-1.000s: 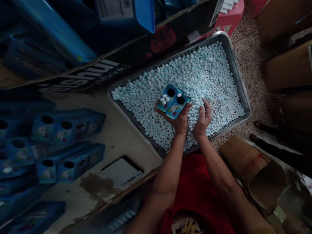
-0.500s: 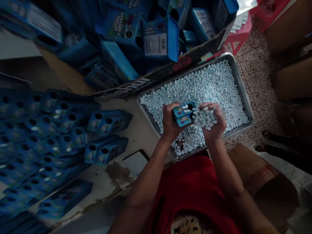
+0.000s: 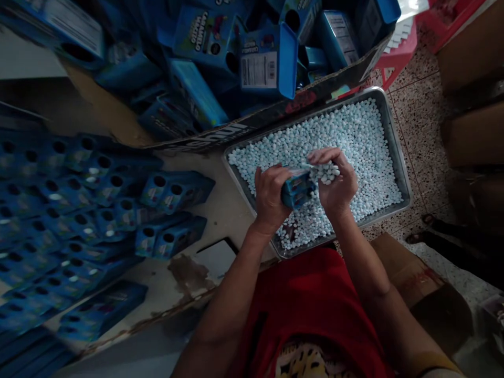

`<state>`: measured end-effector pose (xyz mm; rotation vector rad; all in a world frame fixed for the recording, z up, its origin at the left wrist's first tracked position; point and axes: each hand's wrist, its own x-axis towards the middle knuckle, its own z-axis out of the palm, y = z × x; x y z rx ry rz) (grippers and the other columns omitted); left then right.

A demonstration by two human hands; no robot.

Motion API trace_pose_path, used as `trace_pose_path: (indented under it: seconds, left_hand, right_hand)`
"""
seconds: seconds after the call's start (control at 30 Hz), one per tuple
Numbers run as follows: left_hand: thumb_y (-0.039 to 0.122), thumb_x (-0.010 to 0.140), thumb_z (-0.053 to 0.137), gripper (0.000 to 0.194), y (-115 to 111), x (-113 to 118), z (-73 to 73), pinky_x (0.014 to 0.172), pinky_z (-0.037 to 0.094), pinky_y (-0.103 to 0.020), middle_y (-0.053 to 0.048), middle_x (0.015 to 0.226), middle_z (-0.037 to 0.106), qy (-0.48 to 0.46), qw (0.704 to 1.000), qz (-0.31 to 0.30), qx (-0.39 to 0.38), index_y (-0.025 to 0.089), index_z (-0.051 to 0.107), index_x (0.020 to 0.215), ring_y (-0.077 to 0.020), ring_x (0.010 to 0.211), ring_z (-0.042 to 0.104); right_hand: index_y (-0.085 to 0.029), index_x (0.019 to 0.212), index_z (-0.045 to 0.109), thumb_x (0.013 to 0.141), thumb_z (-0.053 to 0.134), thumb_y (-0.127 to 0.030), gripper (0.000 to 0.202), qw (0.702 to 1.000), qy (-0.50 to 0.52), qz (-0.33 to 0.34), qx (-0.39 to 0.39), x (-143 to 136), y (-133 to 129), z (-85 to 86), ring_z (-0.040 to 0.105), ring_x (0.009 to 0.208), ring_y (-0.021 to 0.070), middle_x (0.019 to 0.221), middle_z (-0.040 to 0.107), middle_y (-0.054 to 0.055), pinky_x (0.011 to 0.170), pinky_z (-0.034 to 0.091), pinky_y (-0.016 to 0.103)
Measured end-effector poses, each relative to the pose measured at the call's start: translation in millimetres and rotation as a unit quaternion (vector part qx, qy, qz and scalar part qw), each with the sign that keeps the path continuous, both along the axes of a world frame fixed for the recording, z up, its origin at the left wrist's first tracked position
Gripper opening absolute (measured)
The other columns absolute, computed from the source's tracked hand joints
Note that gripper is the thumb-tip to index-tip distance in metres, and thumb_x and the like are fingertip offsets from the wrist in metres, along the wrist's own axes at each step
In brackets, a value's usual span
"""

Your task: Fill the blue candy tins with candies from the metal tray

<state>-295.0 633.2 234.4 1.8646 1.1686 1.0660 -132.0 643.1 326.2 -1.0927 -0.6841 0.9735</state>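
Over the metal tray [image 3: 406, 181] of small white and pale blue candies [image 3: 354, 131], my left hand [image 3: 271, 197] grips two small blue candy boxes [image 3: 298, 190] side by side, now tilted. My right hand [image 3: 340, 184] is cupped close against their upper end, its fingers curled round a heap of candies [image 3: 327, 172]. The boxes' openings are hidden from view by the tilt and by my right hand.
A large carton [image 3: 271, 118] full of blue boxes [image 3: 258, 65] stands behind the tray. Rows of blue boxes [image 3: 79, 231] with round holes stand at left. A dark-edged white flat object [image 3: 216, 260] lies on the table [image 3: 220, 215]. Brown cartons [image 3: 405, 268] and a person's feet [image 3: 419, 231] are at right.
My left hand has tipped the boxes, so their holed tops no longer show. My right hand has moved slightly up and left against them, and the candy heap in it looks smaller.
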Motion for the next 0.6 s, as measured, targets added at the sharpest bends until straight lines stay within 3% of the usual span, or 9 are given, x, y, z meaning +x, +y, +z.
trace_pose_path:
  seconds: [0.1,0.2,0.3,0.37,0.43,0.53,0.6]
  left_hand:
    - [0.055,0.067,0.104,0.084,0,11,-0.3,0.112,0.058,-0.054,-0.007,0.131,0.070,-0.062,0.995,0.014,-0.077,0.032,0.060,0.135,-0.0348,0.126,0.071]
    - [0.064,0.060,0.106,0.098,-1,20,-0.6,0.103,0.064,-0.050,-0.006,0.133,0.070,-0.111,0.981,0.005,-0.158,0.033,0.055,0.138,-0.0336,0.124,0.074]
    - [0.070,0.057,0.105,0.104,0,20,-2.3,0.104,0.066,-0.054,-0.009,0.140,0.070,-0.149,0.964,-0.019,-0.217,0.035,0.051,0.138,-0.0364,0.129,0.075]
    - [0.074,0.056,0.104,0.105,3,14,-2.9,0.112,0.063,-0.060,-0.011,0.147,0.068,-0.177,0.960,-0.040,-0.213,0.035,0.049,0.137,-0.0386,0.139,0.071]
    - [0.078,0.056,0.102,0.105,8,7,-3.1,0.120,0.058,-0.063,-0.011,0.151,0.066,-0.201,0.961,-0.049,-0.182,0.037,0.048,0.137,-0.0386,0.147,0.065]
    - [0.081,0.059,0.099,0.100,13,-5,-6.1,0.126,0.054,-0.064,-0.009,0.152,0.064,-0.187,0.970,-0.025,-0.154,0.041,0.050,0.136,-0.0384,0.154,0.059]
    - [0.081,0.062,0.098,0.097,14,-12,-13.2,0.126,0.053,-0.065,-0.008,0.153,0.063,-0.162,0.974,0.003,-0.160,0.042,0.051,0.138,-0.0391,0.156,0.058]
  right_hand:
    - [-0.028,0.087,0.073,0.100,0.056,-0.073,0.050,0.996,-0.048,0.071,-0.004,4,-10,5.1,0.074,0.110,0.0270,0.093,0.073,0.004,0.122,0.053,0.056]
    - [-0.030,0.101,0.081,0.096,0.049,-0.092,0.070,0.977,-0.138,0.161,-0.029,12,-25,21.8,0.065,0.146,0.0318,0.120,0.080,0.004,0.138,0.033,0.063]
    - [-0.035,0.120,0.081,0.104,0.036,-0.088,0.071,0.967,-0.194,0.159,-0.043,30,-44,28.4,0.051,0.163,0.0298,0.149,0.074,0.000,0.141,0.027,0.064]
    - [-0.037,0.128,0.079,0.110,0.040,-0.074,0.056,0.961,-0.250,0.092,-0.074,50,-55,16.6,0.049,0.165,0.0281,0.162,0.066,0.000,0.140,0.030,0.064]
    - [-0.035,0.130,0.078,0.105,0.058,-0.071,0.048,0.924,-0.357,0.041,-0.135,69,-59,-7.3,0.044,0.167,0.0321,0.168,0.060,0.004,0.140,0.028,0.067]
    - [-0.032,0.138,0.074,0.080,0.083,-0.080,0.075,0.839,-0.505,0.069,-0.191,85,-44,-50.0,0.028,0.173,0.0434,0.177,0.049,0.009,0.139,0.019,0.074]
    - [-0.033,0.143,0.071,0.075,0.087,-0.080,0.084,0.811,-0.546,0.098,-0.189,81,-25,-72.2,0.020,0.174,0.0468,0.180,0.044,0.009,0.138,0.018,0.075]
